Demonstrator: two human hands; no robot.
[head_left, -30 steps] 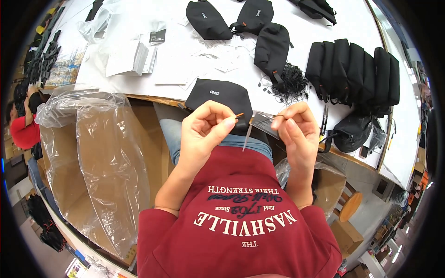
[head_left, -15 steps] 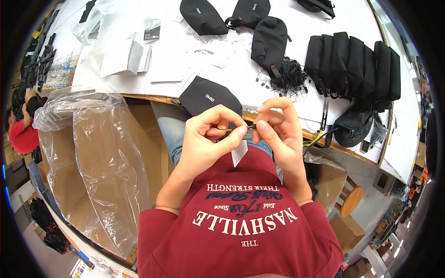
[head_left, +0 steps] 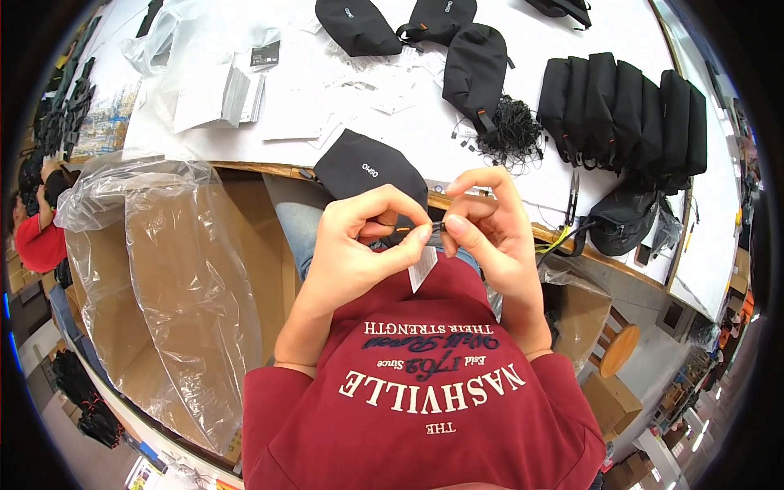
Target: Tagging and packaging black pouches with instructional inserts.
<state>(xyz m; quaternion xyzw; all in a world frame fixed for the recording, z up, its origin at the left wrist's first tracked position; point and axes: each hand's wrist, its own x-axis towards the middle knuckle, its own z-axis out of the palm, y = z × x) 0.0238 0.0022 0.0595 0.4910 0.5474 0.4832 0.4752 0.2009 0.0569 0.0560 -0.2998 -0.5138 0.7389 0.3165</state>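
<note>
worktop: black pouches spread, one pouch at near edge | left hand, right hand: grips pinched shut on small white tag with dark cord, held at chest | risk: thin cord may slip from fingertips, dropping tag

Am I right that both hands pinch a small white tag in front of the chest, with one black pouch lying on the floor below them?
Not quite. In the head view the left hand and right hand do pinch the small white tag, but the black pouch lies at the near edge of the white table, beyond the hands, not on the floor.
</note>
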